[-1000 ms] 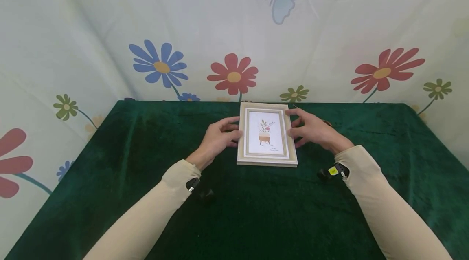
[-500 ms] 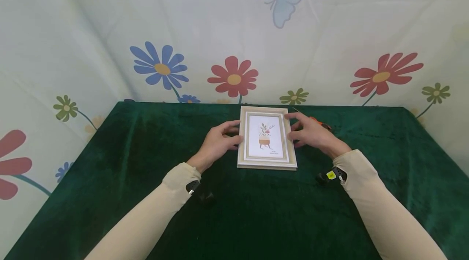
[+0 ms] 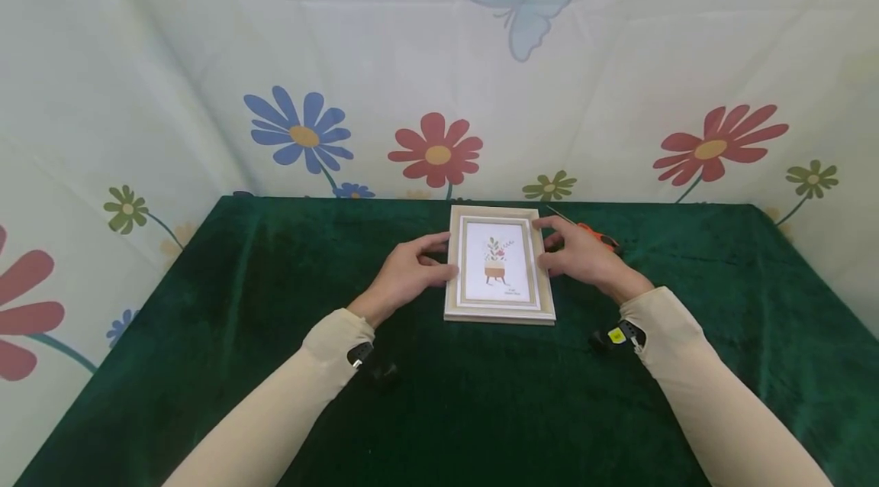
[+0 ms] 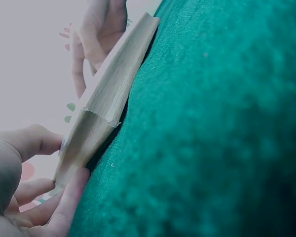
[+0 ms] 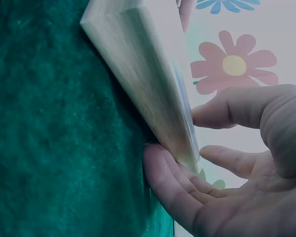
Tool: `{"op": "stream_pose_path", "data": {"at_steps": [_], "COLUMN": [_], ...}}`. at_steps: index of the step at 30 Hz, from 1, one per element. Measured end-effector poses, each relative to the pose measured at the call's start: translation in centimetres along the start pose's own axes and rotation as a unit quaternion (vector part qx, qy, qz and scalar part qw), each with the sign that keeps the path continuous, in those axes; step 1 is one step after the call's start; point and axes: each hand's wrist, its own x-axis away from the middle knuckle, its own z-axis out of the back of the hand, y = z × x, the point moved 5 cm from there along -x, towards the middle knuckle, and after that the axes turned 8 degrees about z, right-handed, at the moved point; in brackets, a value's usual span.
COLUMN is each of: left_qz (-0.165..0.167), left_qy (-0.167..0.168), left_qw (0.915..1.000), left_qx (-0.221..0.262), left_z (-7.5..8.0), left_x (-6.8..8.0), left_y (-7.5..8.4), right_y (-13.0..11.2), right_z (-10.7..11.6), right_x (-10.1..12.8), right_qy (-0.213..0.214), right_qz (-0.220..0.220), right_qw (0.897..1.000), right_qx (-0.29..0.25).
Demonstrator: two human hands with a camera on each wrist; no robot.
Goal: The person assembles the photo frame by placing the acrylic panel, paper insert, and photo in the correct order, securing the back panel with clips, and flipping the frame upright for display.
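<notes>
A cream picture frame (image 3: 497,310) with a potted-plant print lies face up on the green cloth, near the table's back edge. My left hand (image 3: 403,277) holds its left side, thumb on the front rim. In the left wrist view the left fingers (image 4: 69,202) reach round the frame's outer side (image 4: 108,91), low against the cloth. On the opposite side my right hand (image 3: 587,254) grips the right edge. The right wrist view has its thumb (image 5: 222,111) at the face and several fingertips at the lower side of the frame (image 5: 143,64).
An orange-handled tool (image 3: 599,235) with a thin pointed end lies behind my right hand, partly hidden. Green velvety cloth (image 3: 439,411) covers the table. A white curtain (image 3: 384,37) printed with flowers and a butterfly hangs behind the table's back edge.
The head view has tilted up slightly, so the scene sits lower. Both hands keep hold of the picture frame, which has hardly moved. More of the orange handle shows beside my right hand.
</notes>
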Motion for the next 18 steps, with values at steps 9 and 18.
{"op": "stream_pose_path", "data": {"at_steps": [9, 18], "left_qz": [0.000, 0.011], "left_qy": [0.006, 0.017], "left_qw": [1.0000, 0.9996], "left_qx": [-0.004, -0.021], "left_z": [-0.07, -0.15], "left_x": [0.20, 0.16], "left_y": [0.11, -0.09], "right_y": [0.07, 0.40], "right_z": [-0.32, -0.36], "right_x": [-0.22, -0.15], "right_qy": [0.006, 0.002], "right_qz": [-0.002, -0.002], "right_qw": [0.999, 0.999], "right_qx": [0.038, 0.045]}}
